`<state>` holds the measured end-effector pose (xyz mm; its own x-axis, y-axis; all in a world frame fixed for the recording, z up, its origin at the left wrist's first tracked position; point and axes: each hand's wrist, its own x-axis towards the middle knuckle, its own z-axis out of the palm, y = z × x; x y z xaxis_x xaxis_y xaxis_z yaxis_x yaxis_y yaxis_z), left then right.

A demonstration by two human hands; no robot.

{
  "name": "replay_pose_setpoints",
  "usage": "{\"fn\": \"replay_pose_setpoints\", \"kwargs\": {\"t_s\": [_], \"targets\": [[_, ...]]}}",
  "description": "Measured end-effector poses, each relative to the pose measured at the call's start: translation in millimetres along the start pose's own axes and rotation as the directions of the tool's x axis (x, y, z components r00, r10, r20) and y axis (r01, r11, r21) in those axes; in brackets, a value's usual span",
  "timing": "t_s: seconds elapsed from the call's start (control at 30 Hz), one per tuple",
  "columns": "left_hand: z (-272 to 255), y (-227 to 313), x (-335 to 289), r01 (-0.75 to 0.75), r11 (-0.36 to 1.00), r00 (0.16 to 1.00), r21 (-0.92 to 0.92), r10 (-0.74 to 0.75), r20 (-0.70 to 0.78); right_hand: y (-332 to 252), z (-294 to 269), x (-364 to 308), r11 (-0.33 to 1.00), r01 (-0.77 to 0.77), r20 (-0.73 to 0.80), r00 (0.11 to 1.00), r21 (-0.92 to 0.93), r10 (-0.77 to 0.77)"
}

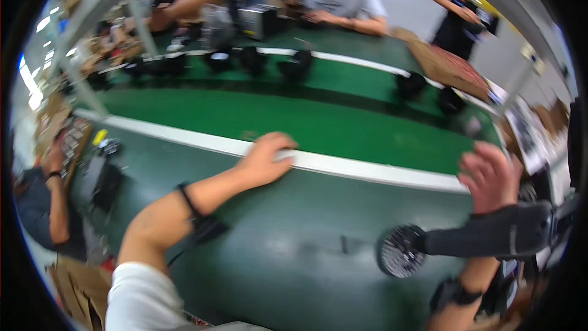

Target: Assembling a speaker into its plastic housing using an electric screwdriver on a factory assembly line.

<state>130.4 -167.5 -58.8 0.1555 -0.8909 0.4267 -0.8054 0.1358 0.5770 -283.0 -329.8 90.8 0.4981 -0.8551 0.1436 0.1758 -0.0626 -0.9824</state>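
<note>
a black device (490, 233) hides some forearm (479, 273) below the right hand (492, 178).

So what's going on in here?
A person's bare left hand rests on the long white rail edging a bright green belt. Their bare right hand is raised, seemingly empty, beyond a black arm-shaped device with a round grille-like disc. Dark rounded objects line the belt's far side; a white-shirted co-worker is farther back.

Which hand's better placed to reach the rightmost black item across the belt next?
Likely your right hand: it appears nearer that black item; your left hand is farther left, by a white rail.
</note>
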Motion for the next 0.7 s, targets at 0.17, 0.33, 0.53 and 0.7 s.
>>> {"fn": "replay_pose_setpoints", "kwargs": {"t_s": [0.17,0.33,0.53,0.7], "targets": [[4,33,-63,0.126,0.989,0.986,0.071,-0.118,-0.115,10,-32,93,0.968,-0.078,-0.202,0.979,-0.238,0.029],[18,46,-52,0.260,0.955,0.915,-0.144,-0.292,-0.280,54,-109,183,0.841,-0.288,-0.336,0.932,-0.458,0.135],[14,26,-64,0.281,0.955,0.863,-0.090,-0.293,-0.411,146,-113,295,0.015,0.059,0.057,0.990,-0.998,-0.126],[25,35,-32,0.203,0.943,0.884,-0.264,-0.292,-0.366,166,-250,383,-0.058,0.195,0.202,0.959,-0.979,-0.201]]}}
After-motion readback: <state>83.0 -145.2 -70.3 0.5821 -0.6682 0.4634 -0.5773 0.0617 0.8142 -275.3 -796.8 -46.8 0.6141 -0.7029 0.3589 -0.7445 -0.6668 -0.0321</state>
